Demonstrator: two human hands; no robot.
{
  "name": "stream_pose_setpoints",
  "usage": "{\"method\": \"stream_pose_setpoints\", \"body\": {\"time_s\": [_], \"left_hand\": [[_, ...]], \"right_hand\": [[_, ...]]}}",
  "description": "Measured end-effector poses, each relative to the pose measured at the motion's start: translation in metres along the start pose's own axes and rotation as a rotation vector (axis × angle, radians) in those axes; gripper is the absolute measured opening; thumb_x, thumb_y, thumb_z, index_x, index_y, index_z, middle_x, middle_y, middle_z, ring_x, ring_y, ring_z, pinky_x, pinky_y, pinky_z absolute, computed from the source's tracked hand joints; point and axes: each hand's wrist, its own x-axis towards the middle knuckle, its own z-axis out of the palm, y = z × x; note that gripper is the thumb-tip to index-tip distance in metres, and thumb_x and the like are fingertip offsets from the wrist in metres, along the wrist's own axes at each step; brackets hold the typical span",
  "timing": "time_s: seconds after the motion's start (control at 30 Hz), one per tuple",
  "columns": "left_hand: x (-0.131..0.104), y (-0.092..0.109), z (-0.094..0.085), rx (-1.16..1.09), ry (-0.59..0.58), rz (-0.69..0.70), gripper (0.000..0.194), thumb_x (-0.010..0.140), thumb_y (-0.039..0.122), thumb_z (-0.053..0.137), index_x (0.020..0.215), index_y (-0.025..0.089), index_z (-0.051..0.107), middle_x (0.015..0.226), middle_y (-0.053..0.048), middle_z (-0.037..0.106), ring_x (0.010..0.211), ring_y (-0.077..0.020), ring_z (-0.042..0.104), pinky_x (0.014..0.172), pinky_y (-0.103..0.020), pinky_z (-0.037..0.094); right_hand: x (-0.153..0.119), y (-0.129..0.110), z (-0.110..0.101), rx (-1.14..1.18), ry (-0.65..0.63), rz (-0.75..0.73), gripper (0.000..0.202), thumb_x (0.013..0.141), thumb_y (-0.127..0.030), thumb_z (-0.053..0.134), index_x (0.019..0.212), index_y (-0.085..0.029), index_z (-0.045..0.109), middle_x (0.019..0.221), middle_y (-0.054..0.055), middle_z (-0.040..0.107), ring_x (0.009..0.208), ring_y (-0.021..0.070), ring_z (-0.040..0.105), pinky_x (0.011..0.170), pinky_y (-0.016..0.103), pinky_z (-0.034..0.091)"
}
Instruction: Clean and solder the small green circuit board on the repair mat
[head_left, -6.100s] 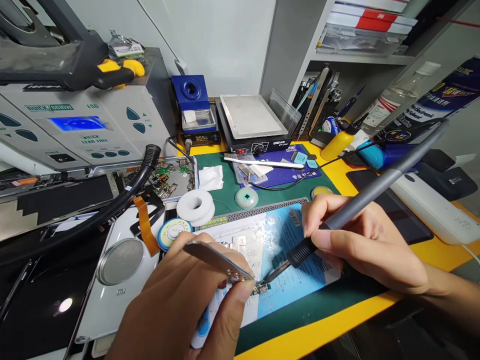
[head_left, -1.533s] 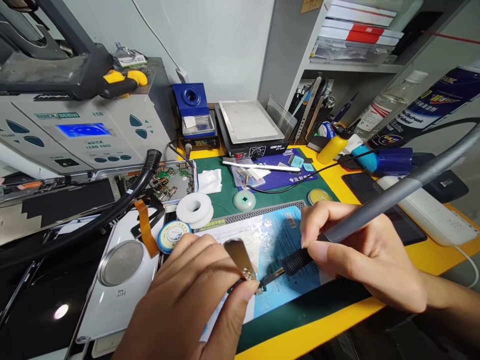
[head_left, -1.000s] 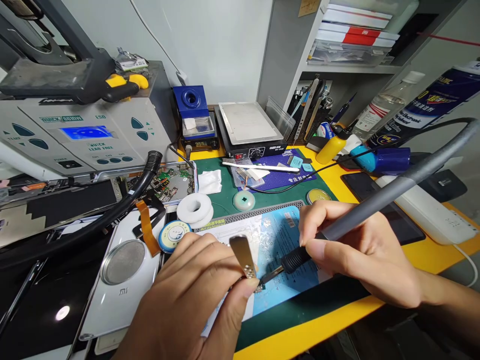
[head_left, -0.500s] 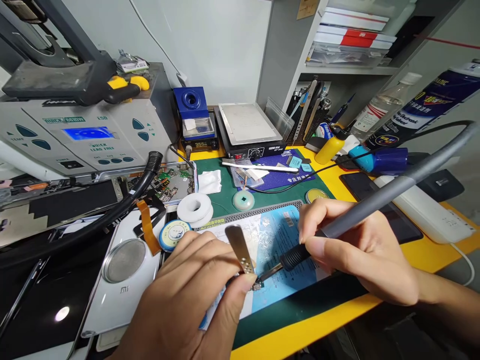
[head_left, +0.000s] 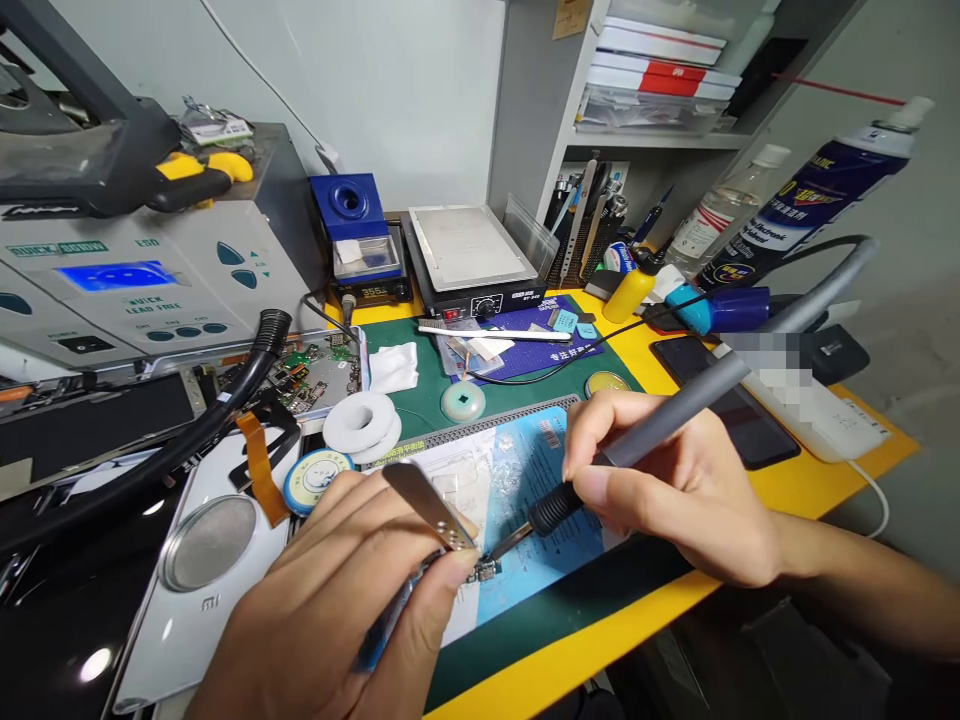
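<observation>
To the far left of the grip there is one rework station with one lit blue display, and one black hose crosses below it. Nearer lie one white back panel with one round metal lid on it, one orange flex cable, one blue-rimmed round tin and one white spool, just beyond the left knuckles.

The left hand is closed, and its thumb and fingers pinch one metal strip and one small circuit board at the thumb tip. The strip is tilted, shiny and grey, with small round marks near the thumb. The board is dark green with crowded silvery parts; the fingers hide much of it. It is over one blue-and-white sheet; I cannot tell if it touches.

The right hand grips one soldering iron. Its dark tip is at the board; contact is unclear. To the right of this grip lies one white power strip.
</observation>
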Motion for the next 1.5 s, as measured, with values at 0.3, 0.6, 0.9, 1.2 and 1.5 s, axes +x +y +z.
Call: {"method": "stream_pose_setpoints", "body": {"time_s": [0.3,0.6,0.9,1.2,1.5], "left_hand": [[-0.005,-0.004,0.001,0.000,-0.010,-0.032,0.014,0.091,0.025,0.054,0.095,0.037,0.061,0.089,0.005,0.074,0.089,-0.0205,0.070,0.078,-0.034,0.057],[-0.009,-0.001,0.001,-0.004,-0.002,-0.048,0.016,0.090,0.024,0.055,0.096,0.038,0.062,0.090,0.006,0.075,0.090,-0.0207,0.071,0.078,-0.035,0.057],[-0.001,0.002,-0.001,-0.039,0.016,-0.034,0.015,0.091,0.021,0.054,0.090,0.035,0.059,0.087,0.006,0.073,0.085,-0.0184,0.068,0.074,-0.032,0.055],[0.006,0.009,-0.007,-0.099,-0.034,-0.035,0.017,0.091,0.015,0.056,0.087,0.030,0.062,0.085,0.010,0.073,0.079,-0.0097,0.068,0.085,-0.022,0.050],[0.003,0.008,-0.007,-0.159,-0.079,-0.054,0.018,0.088,0.011,0.063,0.093,0.029,0.061,0.091,0.010,0.071,0.085,-0.0079,0.067,0.094,-0.020,0.047]], "right_hand": [[0.001,-0.004,0.000,-0.003,-0.021,-0.002,0.011,0.077,-0.008,0.068,0.073,-0.017,0.063,0.058,-0.005,0.056,0.046,0.0073,0.049,0.040,0.018,0.038],[0.002,-0.002,0.000,0.011,-0.036,-0.003,0.012,0.076,-0.006,0.068,0.074,-0.017,0.062,0.059,-0.004,0.056,0.046,0.0069,0.049,0.040,0.017,0.039],[0.001,-0.005,0.000,-0.001,-0.040,-0.024,0.013,0.079,-0.005,0.067,0.075,-0.016,0.063,0.061,-0.004,0.057,0.048,0.0069,0.050,0.042,0.017,0.040],[-0.003,0.006,-0.001,0.043,-0.027,-0.044,0.012,0.087,-0.014,0.068,0.075,-0.017,0.065,0.060,-0.004,0.054,0.047,0.0073,0.047,0.042,0.017,0.038],[-0.001,0.000,0.000,-0.014,-0.006,0.053,0.014,0.085,-0.023,0.070,0.073,-0.019,0.062,0.055,-0.004,0.050,0.042,0.0091,0.044,0.039,0.021,0.035]]}}
